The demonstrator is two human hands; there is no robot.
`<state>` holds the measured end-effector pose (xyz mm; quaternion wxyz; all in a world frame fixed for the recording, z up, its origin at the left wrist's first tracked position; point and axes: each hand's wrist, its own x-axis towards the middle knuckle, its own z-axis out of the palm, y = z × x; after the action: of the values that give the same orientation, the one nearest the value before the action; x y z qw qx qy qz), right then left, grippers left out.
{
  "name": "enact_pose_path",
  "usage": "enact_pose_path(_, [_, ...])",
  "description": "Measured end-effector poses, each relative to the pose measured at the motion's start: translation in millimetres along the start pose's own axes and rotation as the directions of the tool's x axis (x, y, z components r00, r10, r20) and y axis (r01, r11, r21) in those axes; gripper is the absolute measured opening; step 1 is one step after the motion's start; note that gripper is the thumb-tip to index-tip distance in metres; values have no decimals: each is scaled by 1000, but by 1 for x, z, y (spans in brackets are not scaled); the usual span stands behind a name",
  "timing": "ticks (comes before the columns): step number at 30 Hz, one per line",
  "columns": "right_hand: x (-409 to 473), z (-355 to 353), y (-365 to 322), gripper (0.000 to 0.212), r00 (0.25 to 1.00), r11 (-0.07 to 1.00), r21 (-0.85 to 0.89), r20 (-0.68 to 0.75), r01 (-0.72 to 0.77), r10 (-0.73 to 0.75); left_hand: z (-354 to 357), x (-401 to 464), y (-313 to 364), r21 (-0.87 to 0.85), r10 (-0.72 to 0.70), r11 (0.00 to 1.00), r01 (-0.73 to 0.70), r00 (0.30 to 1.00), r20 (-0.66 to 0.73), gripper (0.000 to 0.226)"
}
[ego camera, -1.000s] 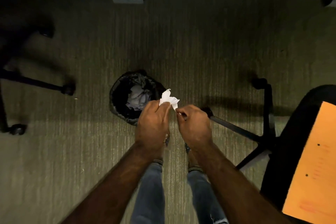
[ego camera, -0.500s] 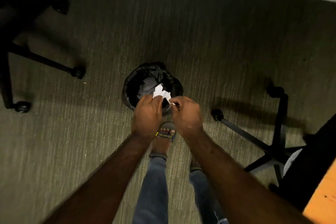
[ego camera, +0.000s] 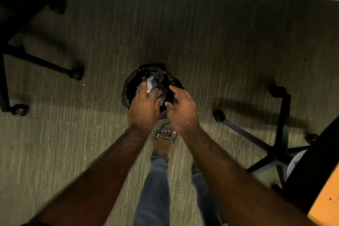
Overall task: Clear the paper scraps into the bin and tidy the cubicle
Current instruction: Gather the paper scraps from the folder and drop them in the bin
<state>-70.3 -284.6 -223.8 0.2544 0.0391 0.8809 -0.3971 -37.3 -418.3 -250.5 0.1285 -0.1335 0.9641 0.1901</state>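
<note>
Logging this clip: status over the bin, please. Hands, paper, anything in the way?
Left hand over the bin, fingers spread beside the paper scrap. Right hand open, empty. Grip on scrap unclear. Bin mouth unobstructed; chair base off to the right.

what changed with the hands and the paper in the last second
Both hands moved forward over the bin. The right hand let go of the paper scrap and opened; the left hand is spread above it, grip unclear. The bin and chairs stayed put.
</note>
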Motion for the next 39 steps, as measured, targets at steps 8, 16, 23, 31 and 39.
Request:
enact_pose_path(8, [-28,-37,27,58,997,999,5,-73,-37,37,7,-15,29,53,78,995,-79,997,22,38])
enact_pose_path(16, [-62,-90,62,52,972,996,-45,-226,-73,61,17,-29,86,75,245,966,-247,969,36,36])
enact_pose_path(23, [-106,-143,96,53,883,981,-56,-448,-185,141,16,-48,160,71,394,916,-396,918,32,42])
enact_pose_path(31, [-157,-202,128,49,800,963,-60,-571,-264,184,13,-77,241,61,541,840,-540,841,5,43])
enact_pose_path(39, [-209,-252,152,50,716,914,-65,-645,-401,268,20,-121,316,14,657,751,-660,750,78,48])
